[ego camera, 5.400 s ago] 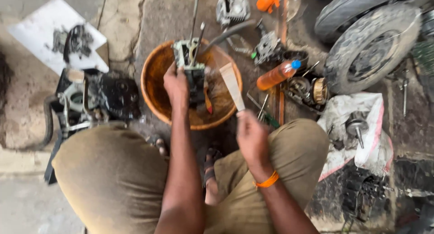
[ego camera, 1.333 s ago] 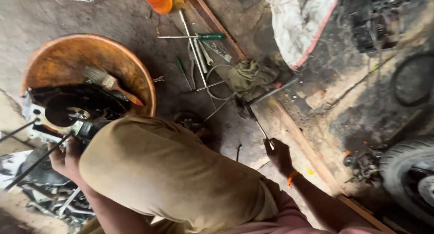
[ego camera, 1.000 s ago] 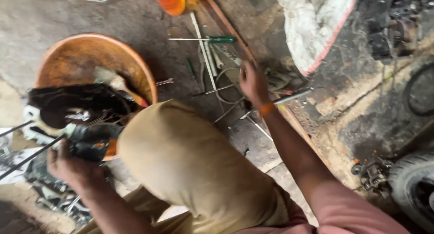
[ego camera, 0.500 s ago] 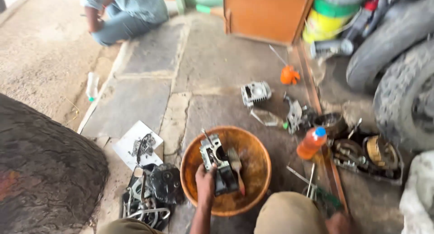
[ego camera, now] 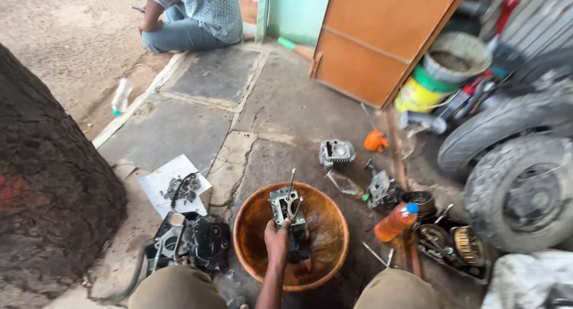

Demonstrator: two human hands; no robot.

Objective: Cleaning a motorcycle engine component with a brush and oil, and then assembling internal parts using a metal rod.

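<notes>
- Left of the hand: dark engine casing (ego camera: 200,249) on the floor, paper sheet (ego camera: 156,186) of small parts beyond.
- Left hand (ego camera: 277,240) closed tight round a metal engine part (ego camera: 285,210), held upright inside the orange basin (ego camera: 328,252) (right hand out of view).
- Holding step; calls for a steady grip.
- Right of the hand: orange bottle (ego camera: 394,223), loose parts, tyres (ego camera: 519,192) crowding close.

One basin (ego camera: 334,225), one orange bottle (ego camera: 395,221), two tyres (ego camera: 525,189), one engine part (ego camera: 288,210) in left grip (ego camera: 276,240).
</notes>
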